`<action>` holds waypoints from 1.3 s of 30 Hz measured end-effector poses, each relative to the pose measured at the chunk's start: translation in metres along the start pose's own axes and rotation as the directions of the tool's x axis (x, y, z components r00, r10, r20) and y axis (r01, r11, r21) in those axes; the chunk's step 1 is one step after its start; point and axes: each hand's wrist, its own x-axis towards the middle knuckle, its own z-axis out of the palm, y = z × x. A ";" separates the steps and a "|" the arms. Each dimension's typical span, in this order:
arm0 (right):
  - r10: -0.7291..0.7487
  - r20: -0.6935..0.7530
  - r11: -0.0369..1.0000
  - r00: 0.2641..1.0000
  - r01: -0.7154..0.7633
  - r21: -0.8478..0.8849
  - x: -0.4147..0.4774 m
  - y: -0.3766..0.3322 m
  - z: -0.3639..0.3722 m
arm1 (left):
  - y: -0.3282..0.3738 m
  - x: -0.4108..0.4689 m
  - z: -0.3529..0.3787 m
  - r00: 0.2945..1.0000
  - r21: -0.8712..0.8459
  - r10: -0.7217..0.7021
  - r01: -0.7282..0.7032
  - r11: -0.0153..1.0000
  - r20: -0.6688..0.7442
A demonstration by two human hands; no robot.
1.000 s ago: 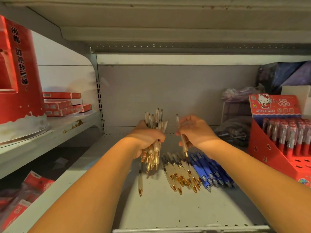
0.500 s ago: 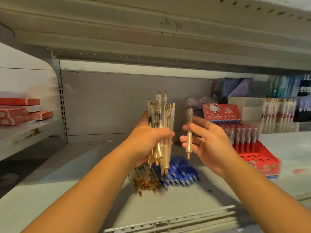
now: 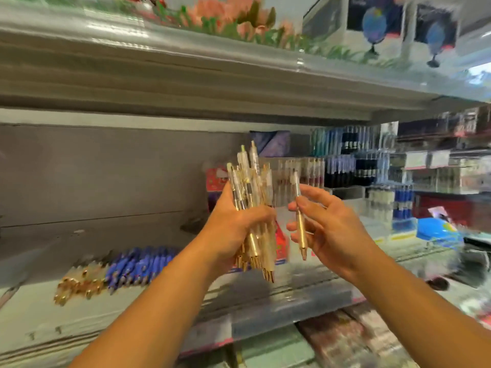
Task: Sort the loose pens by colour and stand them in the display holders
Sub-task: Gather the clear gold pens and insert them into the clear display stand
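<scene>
My left hand [image 3: 233, 229] grips a bundle of several clear-and-gold pens [image 3: 252, 187], held upright with tips down. Just to its right, my right hand [image 3: 326, 224] pinches a single gold pen [image 3: 299, 216], also upright, apart from the bundle. On the shelf at lower left lie loose blue pens [image 3: 140, 266] and, left of them, more gold pens [image 3: 79, 282]. A red display holder [image 3: 281, 243] shows partly behind the bundle. Further right stand blurred racks of pens in display holders [image 3: 345, 166].
The grey shelf board [image 3: 53, 314] carries the loose pens; an upper shelf [image 3: 186, 75] overhangs it. A blue box [image 3: 435, 232] sits on the shelf at the right. Packaged goods lie on the lower level [image 3: 340, 341]. The view is motion-blurred.
The view has swung right and up. Both hands rose with their pens away from the loose pile, which now lies at lower left. The pen racks on the right have come into view.
</scene>
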 end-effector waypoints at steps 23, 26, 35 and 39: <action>-0.070 0.071 0.991 0.995 0.077 -0.106 0.097 0.017 -0.157 | -0.078 0.114 0.078 0.977 0.118 0.079 -0.056 0.991 -0.198; -0.093 0.072 0.987 0.993 0.102 -0.127 0.121 0.028 -0.156 | -0.086 0.121 0.076 0.960 0.134 0.091 -0.056 0.989 -0.265; -0.325 0.159 0.844 0.932 0.362 -0.395 0.178 0.061 -0.133 | -0.111 0.115 0.060 0.870 0.168 0.068 0.017 0.986 -0.489; -0.362 0.221 0.784 0.905 0.424 -0.453 0.190 0.074 -0.132 | -0.116 0.113 0.059 0.868 0.235 0.071 0.053 0.971 -0.491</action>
